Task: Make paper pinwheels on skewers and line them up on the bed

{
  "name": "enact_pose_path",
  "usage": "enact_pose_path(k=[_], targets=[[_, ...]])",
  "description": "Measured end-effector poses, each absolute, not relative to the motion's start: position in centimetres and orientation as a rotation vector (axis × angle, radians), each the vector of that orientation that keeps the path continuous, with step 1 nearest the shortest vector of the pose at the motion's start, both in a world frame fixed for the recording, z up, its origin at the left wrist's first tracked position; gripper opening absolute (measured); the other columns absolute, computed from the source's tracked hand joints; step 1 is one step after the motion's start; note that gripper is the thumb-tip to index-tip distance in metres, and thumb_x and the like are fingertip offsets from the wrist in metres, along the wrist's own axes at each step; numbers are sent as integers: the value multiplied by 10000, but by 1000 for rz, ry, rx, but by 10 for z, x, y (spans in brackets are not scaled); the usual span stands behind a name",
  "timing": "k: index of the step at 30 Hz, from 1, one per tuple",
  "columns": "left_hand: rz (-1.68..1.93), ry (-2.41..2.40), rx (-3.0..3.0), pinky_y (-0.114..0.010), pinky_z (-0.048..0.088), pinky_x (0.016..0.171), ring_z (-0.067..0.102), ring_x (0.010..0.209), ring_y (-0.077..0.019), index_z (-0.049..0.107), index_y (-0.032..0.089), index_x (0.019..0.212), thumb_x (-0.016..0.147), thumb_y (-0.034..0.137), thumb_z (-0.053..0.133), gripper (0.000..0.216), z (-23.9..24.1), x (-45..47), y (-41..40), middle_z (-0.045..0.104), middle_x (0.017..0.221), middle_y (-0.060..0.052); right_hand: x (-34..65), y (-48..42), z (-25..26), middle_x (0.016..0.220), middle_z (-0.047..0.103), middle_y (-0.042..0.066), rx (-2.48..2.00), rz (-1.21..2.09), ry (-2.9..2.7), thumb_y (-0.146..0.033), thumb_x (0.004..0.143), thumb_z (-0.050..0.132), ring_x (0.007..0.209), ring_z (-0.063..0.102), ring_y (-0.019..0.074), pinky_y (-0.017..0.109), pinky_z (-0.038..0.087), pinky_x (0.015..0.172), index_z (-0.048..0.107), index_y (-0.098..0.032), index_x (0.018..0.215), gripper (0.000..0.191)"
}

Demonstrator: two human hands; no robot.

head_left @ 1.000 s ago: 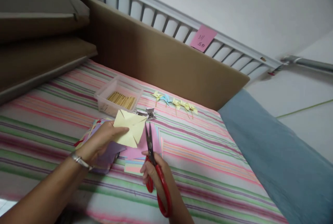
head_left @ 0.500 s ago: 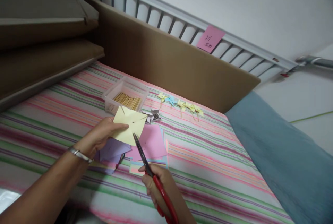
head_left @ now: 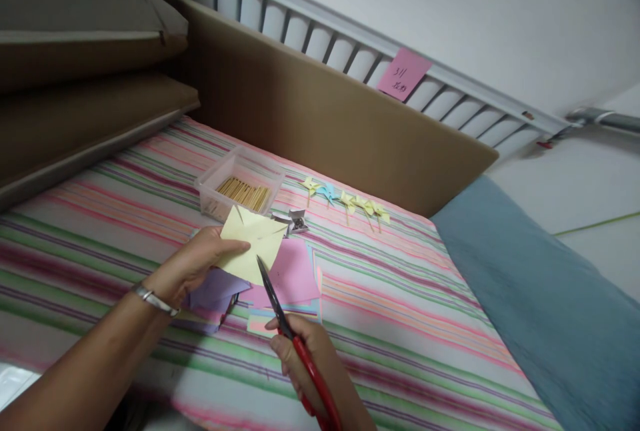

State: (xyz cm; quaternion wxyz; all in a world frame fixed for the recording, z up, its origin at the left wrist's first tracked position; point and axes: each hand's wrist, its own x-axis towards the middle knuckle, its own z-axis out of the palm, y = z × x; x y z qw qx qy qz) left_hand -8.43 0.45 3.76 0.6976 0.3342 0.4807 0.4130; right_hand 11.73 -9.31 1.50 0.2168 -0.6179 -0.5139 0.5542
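My left hand [head_left: 193,264] pinches a pale yellow paper square [head_left: 250,243] with creases and cuts in it, held just above the striped bedsheet [head_left: 400,311]. My right hand [head_left: 305,361] grips red-handled scissors [head_left: 290,337], whose dark blades point up-left with the tip at the lower edge of the yellow paper. Beneath both hands lies a loose pile of coloured paper squares [head_left: 287,277], pink on top, with purple ones under my left hand.
A clear plastic box [head_left: 240,187] of thin wooden sticks stands behind the paper. A small metal stapler-like object [head_left: 295,221] lies beside it. Several small paper pinwheels [head_left: 345,201] lie in a row near a cardboard panel [head_left: 325,117]. A blue cloth [head_left: 540,304] hangs at the right.
The scissors swung from pointing straight up beside the yellow paper to pointing up-left, with the tip now at its lower edge. My left hand kept the paper almost still.
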Motion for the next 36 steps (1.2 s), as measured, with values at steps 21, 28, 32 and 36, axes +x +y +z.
enact_pose_path(k=[21, 28, 32, 36], targets=[[960, 1049, 753, -299, 505, 653, 682, 729, -244, 713, 107, 884, 514, 249, 803, 406, 38, -83, 3, 749, 867, -105, 110, -91, 17, 474, 382, -78, -1698, 1517, -1380, -321, 746, 628, 411, 345, 63, 192, 283, 428, 674, -158, 884, 219], [966, 1074, 754, -277, 492, 586, 671, 661, -228, 714, 94, 843, 512, 244, 804, 374, 38, -84, 3, 748, 809, -107, 112, -92, 13, 526, 383, -69, -1647, 1504, -1441, -343, 772, 612, 446, 337, 64, 185, 271, 436, 648, -175, 844, 186], [955, 1082, 732, -297, 507, 594, 680, 686, -254, 713, 90, 832, 495, 232, 808, 378, 37, -83, 2, 748, 848, -139, 114, -91, 11, 575, 430, -52, -1663, 1422, -1570, -358, 771, 625, 497, 382, 79, 190, 302, 469, 659, -177, 885, 216], [986, 1093, 697, -309, 522, 584, 683, 659, -263, 714, 90, 780, 480, 195, 809, 332, 34, -85, 4, 749, 794, -143, 127, -95, 20, 694, 570, -9, -1613, 1266, -1875, -275, 799, 578, 605, 489, 122, 199, 375, 546, 644, -205, 1039, 259]])
